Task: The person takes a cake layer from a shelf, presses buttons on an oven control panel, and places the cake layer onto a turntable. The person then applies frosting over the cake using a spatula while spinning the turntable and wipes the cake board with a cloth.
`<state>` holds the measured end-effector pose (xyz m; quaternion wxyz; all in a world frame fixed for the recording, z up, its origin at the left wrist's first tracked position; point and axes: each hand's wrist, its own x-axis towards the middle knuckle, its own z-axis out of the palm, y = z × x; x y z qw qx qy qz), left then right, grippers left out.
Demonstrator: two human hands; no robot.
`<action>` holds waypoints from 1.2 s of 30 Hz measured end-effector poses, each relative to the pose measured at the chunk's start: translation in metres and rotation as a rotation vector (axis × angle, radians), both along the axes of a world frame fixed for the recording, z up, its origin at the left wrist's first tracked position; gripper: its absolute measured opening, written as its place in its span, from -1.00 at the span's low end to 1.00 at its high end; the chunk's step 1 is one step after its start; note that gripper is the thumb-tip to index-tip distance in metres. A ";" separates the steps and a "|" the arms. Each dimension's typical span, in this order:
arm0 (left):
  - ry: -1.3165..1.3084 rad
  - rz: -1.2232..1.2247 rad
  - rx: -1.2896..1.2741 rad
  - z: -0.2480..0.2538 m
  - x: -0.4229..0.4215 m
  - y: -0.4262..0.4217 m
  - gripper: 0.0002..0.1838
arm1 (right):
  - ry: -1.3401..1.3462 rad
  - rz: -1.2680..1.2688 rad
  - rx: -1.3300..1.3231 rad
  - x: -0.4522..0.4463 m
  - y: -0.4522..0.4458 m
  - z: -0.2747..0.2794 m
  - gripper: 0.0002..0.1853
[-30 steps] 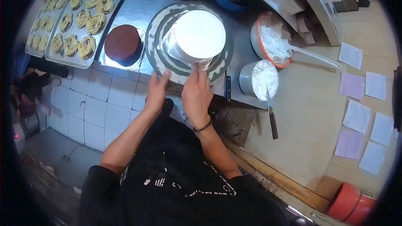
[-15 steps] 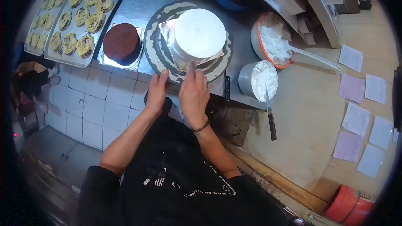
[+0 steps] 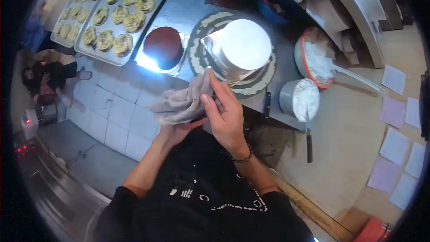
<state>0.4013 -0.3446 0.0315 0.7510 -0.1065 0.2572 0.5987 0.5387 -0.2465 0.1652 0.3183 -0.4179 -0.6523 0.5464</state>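
A crumpled grey cloth (image 3: 177, 103) is bunched up in front of my body, between my two hands. My left hand (image 3: 175, 134) grips it from underneath, its fingers mostly hidden by the folds. On the other side, my right hand (image 3: 227, 118) has its thumb and fingers closed against the cloth, the index fingertip at its top edge. Just beyond stands a round white-frosted cake (image 3: 246, 45) on a foil-covered board (image 3: 214, 44), set on a cream-smeared turntable (image 3: 197, 47). Left of that, a dark brown cake (image 3: 162, 47) sits on its own silver board (image 3: 145, 62).
Trays of shaped pastries (image 3: 105, 40) lie at the far left. On the right are a red-rimmed bowl of white cream (image 3: 318, 58) and a metal container of cream (image 3: 298, 98) with a dark-handled spatula (image 3: 309, 147). A black-handled knife (image 3: 267, 104) lies near the counter edge. Another person (image 3: 49, 80) is at left.
My hands have drawn back from the turntable's near edge and now hold the grey cloth, which was not visible before. The view has shifted, moving the scene rightward and slightly down.
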 end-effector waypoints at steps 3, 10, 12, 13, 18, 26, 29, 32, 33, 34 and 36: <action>0.117 0.104 0.177 -0.002 -0.021 -0.001 -0.48 | -0.511 0.146 0.723 -0.016 -0.007 -0.064 -0.57; 0.337 0.115 -0.111 -0.131 -0.058 -0.066 -0.62 | -0.491 0.566 0.685 -0.063 -0.049 -0.169 -0.86; 0.444 0.069 -0.183 -0.112 -0.061 -0.072 -0.65 | -0.463 0.571 0.679 -0.088 -0.034 -0.187 -0.85; 0.493 0.019 -0.213 -0.106 -0.058 -0.068 -0.66 | -0.454 0.566 0.676 -0.101 -0.022 -0.193 -0.84; 0.598 -0.061 -0.233 -0.100 -0.073 -0.053 -0.73 | -0.427 0.559 0.649 -0.128 0.029 -0.185 -0.81; 0.579 0.133 -0.279 -0.064 -0.102 -0.081 -0.78 | -0.280 0.705 0.686 -0.105 0.039 -0.039 -0.74; 0.562 0.227 -0.251 -0.041 -0.104 -0.081 -0.77 | -0.291 0.720 0.766 -0.100 0.079 0.026 -0.72; 0.571 0.333 -0.129 -0.004 -0.127 -0.064 -0.76 | -0.303 0.694 0.861 -0.119 0.114 0.103 -0.70; 0.584 0.364 -0.084 0.012 -0.133 -0.057 -0.75 | -0.312 0.683 0.881 -0.126 0.126 0.124 -0.69; 0.598 0.393 -0.001 0.028 -0.144 -0.037 -0.74 | -0.327 0.662 0.902 -0.132 0.137 0.142 -0.68; 0.647 0.450 0.159 0.066 -0.167 -0.004 -0.72 | -0.346 0.631 0.922 -0.151 0.149 0.172 -0.67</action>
